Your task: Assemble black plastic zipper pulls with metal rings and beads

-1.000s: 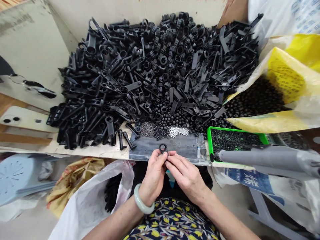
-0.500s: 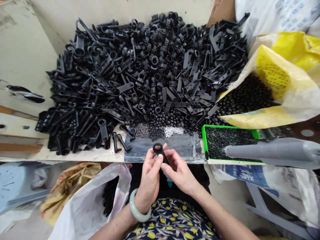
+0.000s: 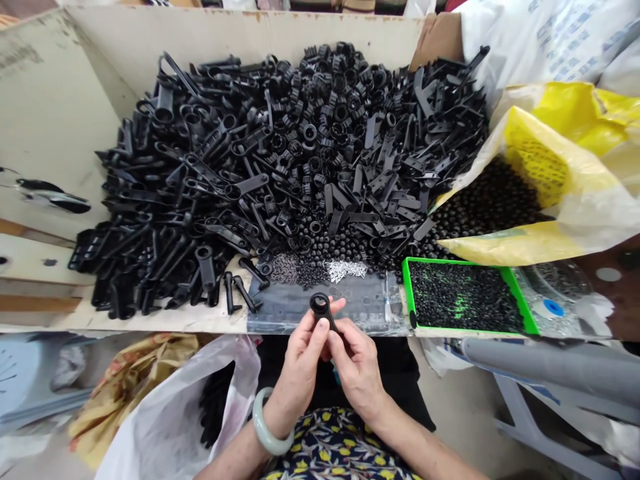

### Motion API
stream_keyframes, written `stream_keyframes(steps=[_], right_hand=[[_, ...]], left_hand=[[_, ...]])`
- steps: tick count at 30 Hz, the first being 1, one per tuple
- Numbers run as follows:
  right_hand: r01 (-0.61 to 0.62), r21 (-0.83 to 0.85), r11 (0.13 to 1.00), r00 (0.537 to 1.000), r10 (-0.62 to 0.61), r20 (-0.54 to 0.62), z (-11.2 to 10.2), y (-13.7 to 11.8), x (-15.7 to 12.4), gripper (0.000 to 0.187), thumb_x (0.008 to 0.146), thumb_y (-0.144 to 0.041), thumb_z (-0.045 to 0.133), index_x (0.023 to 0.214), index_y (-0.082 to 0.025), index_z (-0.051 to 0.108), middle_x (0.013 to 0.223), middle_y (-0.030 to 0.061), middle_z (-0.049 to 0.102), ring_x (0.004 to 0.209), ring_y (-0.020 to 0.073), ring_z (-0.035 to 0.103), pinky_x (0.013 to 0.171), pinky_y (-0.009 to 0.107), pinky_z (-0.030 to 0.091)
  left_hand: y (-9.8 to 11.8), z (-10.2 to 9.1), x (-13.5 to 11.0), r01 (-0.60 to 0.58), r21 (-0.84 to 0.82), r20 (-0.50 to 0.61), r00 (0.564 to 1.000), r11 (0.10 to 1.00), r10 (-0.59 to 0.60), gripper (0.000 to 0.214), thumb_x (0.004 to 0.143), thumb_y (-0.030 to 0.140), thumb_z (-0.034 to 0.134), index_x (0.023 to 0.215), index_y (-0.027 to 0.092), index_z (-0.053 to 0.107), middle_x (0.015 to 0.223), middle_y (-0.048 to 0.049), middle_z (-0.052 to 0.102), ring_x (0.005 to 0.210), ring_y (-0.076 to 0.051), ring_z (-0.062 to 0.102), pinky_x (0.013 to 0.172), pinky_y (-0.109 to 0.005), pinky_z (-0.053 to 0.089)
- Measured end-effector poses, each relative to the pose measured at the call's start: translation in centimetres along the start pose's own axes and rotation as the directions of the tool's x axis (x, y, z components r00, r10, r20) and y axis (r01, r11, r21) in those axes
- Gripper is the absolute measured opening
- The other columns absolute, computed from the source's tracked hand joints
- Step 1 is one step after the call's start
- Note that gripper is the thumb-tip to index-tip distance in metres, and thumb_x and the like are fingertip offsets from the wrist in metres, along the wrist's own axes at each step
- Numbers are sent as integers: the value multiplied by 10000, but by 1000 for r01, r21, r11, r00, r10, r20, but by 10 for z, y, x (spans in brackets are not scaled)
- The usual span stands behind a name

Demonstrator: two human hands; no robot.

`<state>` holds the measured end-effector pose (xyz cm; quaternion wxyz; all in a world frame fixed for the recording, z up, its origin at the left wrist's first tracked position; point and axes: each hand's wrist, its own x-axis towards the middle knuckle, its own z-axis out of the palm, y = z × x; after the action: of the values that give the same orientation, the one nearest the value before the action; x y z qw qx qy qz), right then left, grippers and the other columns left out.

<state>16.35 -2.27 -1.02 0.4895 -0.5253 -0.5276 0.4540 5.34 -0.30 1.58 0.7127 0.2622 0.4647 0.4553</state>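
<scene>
At the front edge of the bench, both my hands hold one black plastic part with a ring-shaped head and a narrow handle (image 3: 321, 305). My left hand (image 3: 301, 357) pinches it just below the ring, thumb on top. My right hand (image 3: 361, 363) closes around the handle end, its thumb beside the left one; the fingers hide that end. Just beyond lies a dark mat (image 3: 290, 303) with small piles of silver pins (image 3: 347, 269), brownish bits (image 3: 284, 269) and tiny black pieces (image 3: 314, 273).
A large heap of black plastic parts (image 3: 240, 153) covers the bench behind. To the right are a green-rimmed tray (image 3: 407, 293) of small black pieces, a yellow-and-white sack (image 3: 595, 200) and a grey tube-shaped object (image 3: 540, 367). A white bag (image 3: 160, 407) hangs open below left.
My right hand has closed in on the handle, its thumb now against the left thumb. The grey tube-shaped object has dropped from over the green tray. The view has tilted up slightly.
</scene>
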Motion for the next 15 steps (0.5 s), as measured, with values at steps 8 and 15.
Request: stream_keyframes(steps=[8,15], right_hand=[[219,-304,927,976,-200,90,-16,-3,7,316,1050,-245,548,1342,-243,669,1316,95,708,1227,223,678,1092,369,552],[-15,46,999,1000,14,12,-24,-5,22,354,967,-411,683,1269,-229,657,1207,104,700,1052,217,715,893,354,636]], left_hand=[[13,-11,11,-134,137,15,991,982,133,334,978,396,686,1251,218,761,1366,-95,721,1328,-268,606,1181,-333,392],[22,-16,10,-82,232,97,993,969,61,333,962,426,697,1222,221,733,953,-50,727,603,-123,546,533,-221,458]])
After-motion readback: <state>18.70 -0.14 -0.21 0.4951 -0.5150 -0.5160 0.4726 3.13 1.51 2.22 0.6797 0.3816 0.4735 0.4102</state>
